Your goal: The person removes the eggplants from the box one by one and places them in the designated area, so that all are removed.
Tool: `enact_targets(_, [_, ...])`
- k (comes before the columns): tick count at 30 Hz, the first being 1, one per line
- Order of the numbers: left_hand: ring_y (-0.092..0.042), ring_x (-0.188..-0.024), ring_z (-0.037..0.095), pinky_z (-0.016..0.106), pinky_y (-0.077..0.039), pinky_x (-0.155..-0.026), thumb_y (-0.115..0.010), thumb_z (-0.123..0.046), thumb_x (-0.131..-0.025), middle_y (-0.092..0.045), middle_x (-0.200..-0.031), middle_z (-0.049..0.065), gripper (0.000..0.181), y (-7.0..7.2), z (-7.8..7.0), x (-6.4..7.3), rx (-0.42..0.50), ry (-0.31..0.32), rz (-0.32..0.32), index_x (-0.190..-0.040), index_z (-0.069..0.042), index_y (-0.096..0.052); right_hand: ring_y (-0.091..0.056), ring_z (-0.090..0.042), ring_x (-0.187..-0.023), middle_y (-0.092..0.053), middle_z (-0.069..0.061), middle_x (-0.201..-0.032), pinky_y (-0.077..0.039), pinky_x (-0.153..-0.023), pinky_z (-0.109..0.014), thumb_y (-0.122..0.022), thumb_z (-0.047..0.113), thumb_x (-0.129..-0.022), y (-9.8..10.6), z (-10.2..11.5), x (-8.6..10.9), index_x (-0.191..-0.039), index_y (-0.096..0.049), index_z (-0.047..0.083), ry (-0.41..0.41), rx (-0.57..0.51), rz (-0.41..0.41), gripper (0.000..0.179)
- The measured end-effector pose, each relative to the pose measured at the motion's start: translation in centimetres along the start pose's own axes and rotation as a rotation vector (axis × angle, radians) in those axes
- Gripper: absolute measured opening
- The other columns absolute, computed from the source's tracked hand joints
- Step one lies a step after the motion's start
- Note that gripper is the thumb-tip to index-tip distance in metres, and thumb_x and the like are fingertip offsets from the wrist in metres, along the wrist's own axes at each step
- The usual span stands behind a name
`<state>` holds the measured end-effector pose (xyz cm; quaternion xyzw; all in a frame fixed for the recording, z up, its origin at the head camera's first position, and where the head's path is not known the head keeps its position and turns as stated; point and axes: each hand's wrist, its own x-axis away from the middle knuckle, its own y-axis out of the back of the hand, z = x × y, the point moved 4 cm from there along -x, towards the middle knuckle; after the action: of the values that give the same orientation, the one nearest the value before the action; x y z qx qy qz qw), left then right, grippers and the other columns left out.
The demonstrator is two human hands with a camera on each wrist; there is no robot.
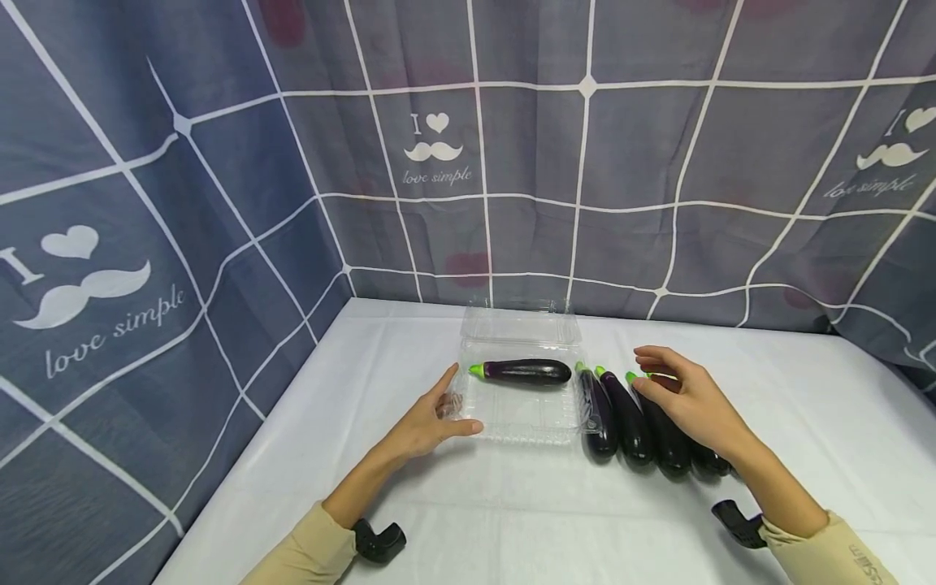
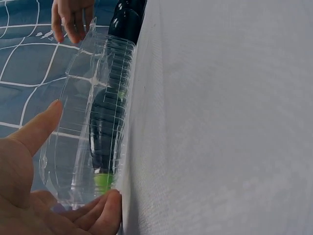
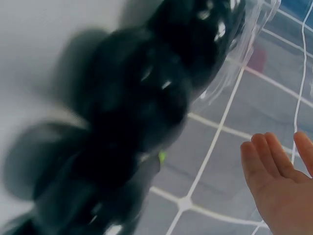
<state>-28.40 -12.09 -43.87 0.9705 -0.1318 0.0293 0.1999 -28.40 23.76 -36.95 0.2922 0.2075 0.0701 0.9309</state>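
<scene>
A clear plastic clamshell box (image 1: pixel 504 410) lies with its lid (image 1: pixel 521 327) raised at the back. Inside it one eggplant (image 1: pixel 528 372) lies crosswise, green stem to the left. My left hand (image 1: pixel 424 422) is at the box's left end, thumb spread from the fingers; in the left wrist view the fingertips (image 2: pixel 108 210) meet the box's end. Over the row of eggplants right of the box hovers my right hand (image 1: pixel 691 402), fingers loosely bent and nothing in them. The nearest eggplant of that row (image 1: pixel 601 418) partly lies behind the box's clear edge.
Several more eggplants (image 1: pixel 634 422) lie side by side, stems pointing away, some partly hidden by the right hand. A white cloth (image 1: pixel 468 520) covers the table. Behind it hangs a grey-blue checked curtain (image 1: pixel 526 146). Black wrist mounts (image 1: pixel 379 543) sit on both sleeves.
</scene>
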Motion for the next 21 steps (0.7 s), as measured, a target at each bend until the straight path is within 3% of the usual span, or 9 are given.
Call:
enact_targets(7, [-0.037,-0.137,0.041,0.054,-0.039,-0.103,-0.084,-0.034,-0.080,-0.037,-0.149,0.026,0.106,0.1,0.1,0.3,-0.006,0.003,-0.008,-0.160,-0.026,-0.015,-0.053,-0.034,-0.120,-0.056,-0.022,-0.130,-0.044,-0.100,-0.043,-0.063,0.008,-0.096,-2.6,1.8,-1.7,-0.134,-0.052,-0.004,-0.002,-0.056,0.091,0.041])
enact_targets(11, [-0.035,-0.138,0.040,0.054,-0.038,-0.104,-0.084,-0.035,-0.080,-0.036,-0.150,0.027,0.106,0.1,0.1,0.2,-0.001,-0.004,-0.005,-0.160,-0.025,-0.015,-0.053,-0.037,-0.121,-0.056,-0.022,-0.131,-0.043,-0.100,-0.049,-0.063,0.008,-0.096,-3.9,2.5,-2.6,-0.134,-0.053,-0.004,0.003,-0.075,0.134,0.041])
enact_targets(21, [-0.036,-0.138,0.039,0.054,-0.036,-0.106,-0.084,-0.034,-0.079,-0.036,-0.150,0.027,0.106,0.0,0.2,-0.1,0.002,-0.006,-0.005,-0.160,-0.026,-0.017,-0.053,-0.037,-0.121,-0.056,-0.020,-0.133,-0.043,-0.100,-0.050,-0.062,0.008,-0.096,-6.8,3.2,-4.8,-0.134,-0.055,-0.002,0.015,-0.132,0.203,0.040])
